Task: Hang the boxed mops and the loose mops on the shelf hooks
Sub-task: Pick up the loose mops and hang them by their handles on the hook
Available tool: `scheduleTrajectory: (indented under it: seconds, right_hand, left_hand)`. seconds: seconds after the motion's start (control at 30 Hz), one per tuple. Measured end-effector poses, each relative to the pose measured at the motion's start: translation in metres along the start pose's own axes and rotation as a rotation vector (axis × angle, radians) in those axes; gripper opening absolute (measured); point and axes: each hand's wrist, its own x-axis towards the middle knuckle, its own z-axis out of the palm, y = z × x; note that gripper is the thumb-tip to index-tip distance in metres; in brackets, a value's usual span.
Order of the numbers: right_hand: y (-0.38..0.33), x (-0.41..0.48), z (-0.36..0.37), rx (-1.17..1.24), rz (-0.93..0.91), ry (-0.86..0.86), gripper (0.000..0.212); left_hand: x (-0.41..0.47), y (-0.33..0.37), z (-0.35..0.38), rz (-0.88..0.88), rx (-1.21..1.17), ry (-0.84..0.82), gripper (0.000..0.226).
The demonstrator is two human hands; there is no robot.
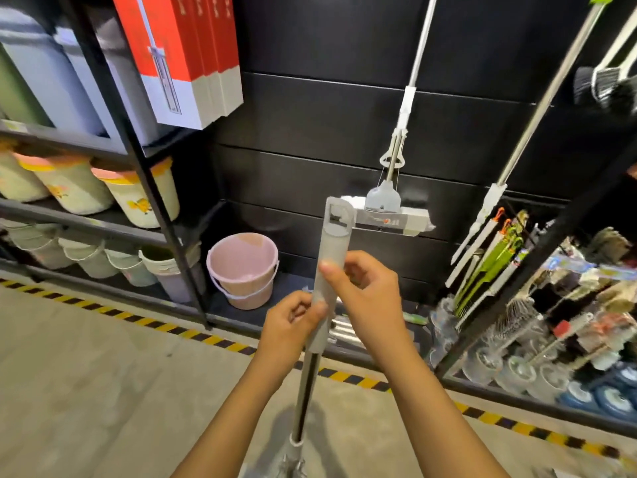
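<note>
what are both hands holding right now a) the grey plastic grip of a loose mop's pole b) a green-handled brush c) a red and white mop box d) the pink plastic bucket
a: the left hand and right hand both curl round the loose mop's grey plastic grip.

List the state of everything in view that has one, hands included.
held mop, tilted upright in both hands, not hung.
left hand, grips the grey handle low.
right hand, grips the handle higher up.
hanging mop, head down against the black panel.
boxed mops, side by side, upper left.
pink bucket, upright, handle down.
</note>
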Motion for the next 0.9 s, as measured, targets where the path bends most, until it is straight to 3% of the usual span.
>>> scheduleTrajectory:
  seconds: [0.1, 0.27, 0.4, 0.57, 0.73, 0.9]
  right_hand:
    - [-0.001, 0.032, 0.009, -0.006, -0.028, -0.008, 0.005]
    - [-0.011, 0.100, 0.012, -0.029, -0.094, 0.040, 0.005]
    - [-0.036, 0.167, 0.010, -0.046, -0.200, 0.169, 0.020]
    - [-0.089, 0.245, 0.011, -0.098, -0.292, 0.268, 0.056]
    - [-0.141, 0.303, 0.003, -0.088, -0.334, 0.310, 0.038]
    - [-0.184, 0.359, -0.018, -0.135, -0.338, 0.372, 0.039]
  left_hand:
    - [0.028, 0.008, -0.006, 0.015, -0.101, -0.021, 0.023]
    - [0.101, 0.029, -0.010, 0.092, -0.109, -0.039, 0.033]
    - [0.179, 0.064, -0.010, 0.222, -0.122, -0.157, 0.025]
    - [0.266, 0.132, -0.022, 0.382, -0.079, -0.292, 0.031]
    - [0.335, 0.197, -0.025, 0.490, 0.049, -0.435, 0.039]
    - [0.394, 0.255, -0.008, 0.548, 0.114, -0.495, 0.033]
